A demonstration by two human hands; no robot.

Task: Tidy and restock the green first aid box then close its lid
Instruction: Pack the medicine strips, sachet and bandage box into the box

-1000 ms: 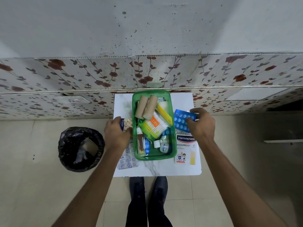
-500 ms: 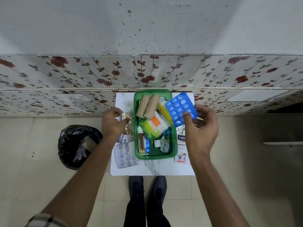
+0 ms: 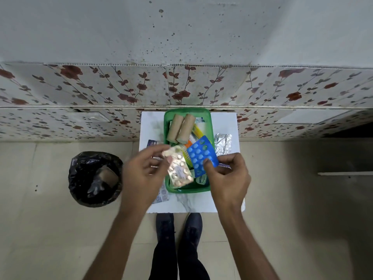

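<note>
The green first aid box point(image 3: 167, 126) stands open on a small white table point(image 3: 224, 122), with two tan bandage rolls point(image 3: 180, 128) and several packets inside. My left hand point(image 3: 145, 170) holds a silver-gold pill strip point(image 3: 179, 170) above the box's near left part. My right hand point(image 3: 228, 176) pinches a blue blister pack point(image 3: 201, 155) over the box's right side. The two strips almost touch. No lid is in view.
A silver foil strip point(image 3: 223, 144) lies on the table right of the box. More pill strips point(image 3: 162, 196) and a dark packet point(image 3: 154, 142) lie left of it. A bin with a black bag point(image 3: 94, 178) stands on the floor at left. My shoes point(image 3: 179, 225) are below the table.
Both hands have lifted and come together over the box. The left hand picked up the silver-gold strip from the table's left side; the right brought the blue pack inward.
</note>
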